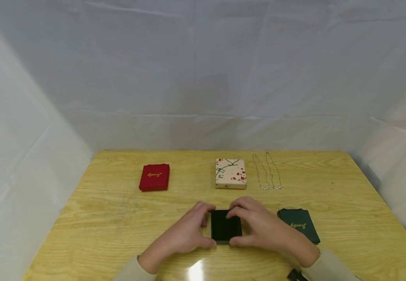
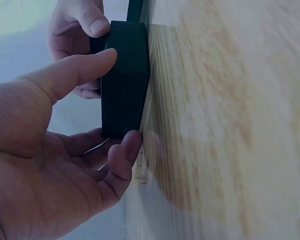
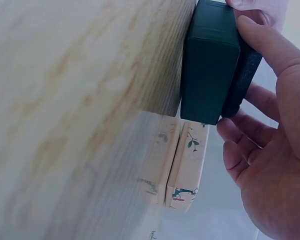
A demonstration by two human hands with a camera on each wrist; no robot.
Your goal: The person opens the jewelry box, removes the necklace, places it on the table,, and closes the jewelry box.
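Note:
In the head view a small dark green box point(image 1: 222, 242) stands at the middle front of the table, with a black insert point(image 1: 226, 226) on its top side. My left hand point(image 1: 190, 230) holds the box from the left, thumb at the near edge and fingers at the far edge. From the other side my right hand point(image 1: 260, 224) pinches the black insert between thumb and fingers. In the right wrist view the insert point(image 3: 244, 75) stands partly above the rim of the green box point(image 3: 207, 75). A green lid point(image 1: 299, 224) with gold lettering lies beside my right forearm.
A red box point(image 1: 155, 177) with gold lettering lies at the back left. Behind my hands is a cream box point(image 1: 231, 174) with red flowers. To its right lie two thin chain necklaces point(image 1: 266, 188). White sheeting point(image 1: 195, 78) surrounds the wooden table point(image 1: 101, 218).

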